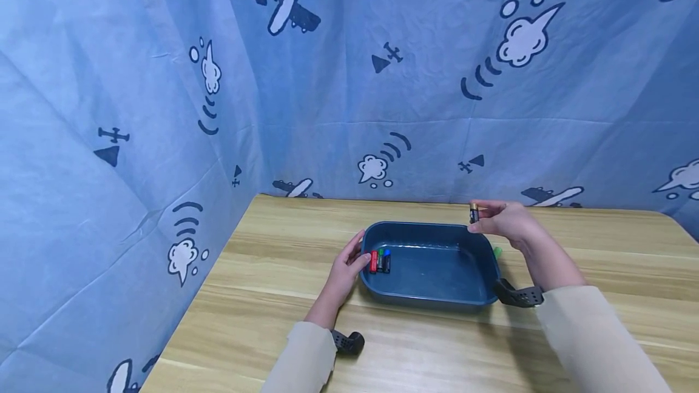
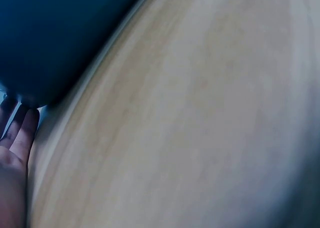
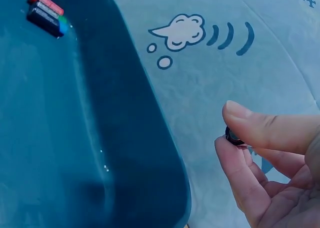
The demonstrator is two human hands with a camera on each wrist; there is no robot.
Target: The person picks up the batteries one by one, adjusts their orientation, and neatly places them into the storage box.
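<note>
A dark blue plastic basin stands on the table. My left hand grips its left side, thumb over the rim and fingers along the outer wall; in the left wrist view the fingertips touch the basin's outside. Inside, at the left end, a red battery, a green-ended battery and a blue-ended battery lie side by side. Above the basin's far right corner, my right hand pinches a black battery with a gold end between thumb and fingers. The right wrist view shows mostly its end.
Just outside the basin's right wall lies a small green object, partly hidden. The wooden table extends to both sides. A blue patterned cloth hangs behind the table and along its left side.
</note>
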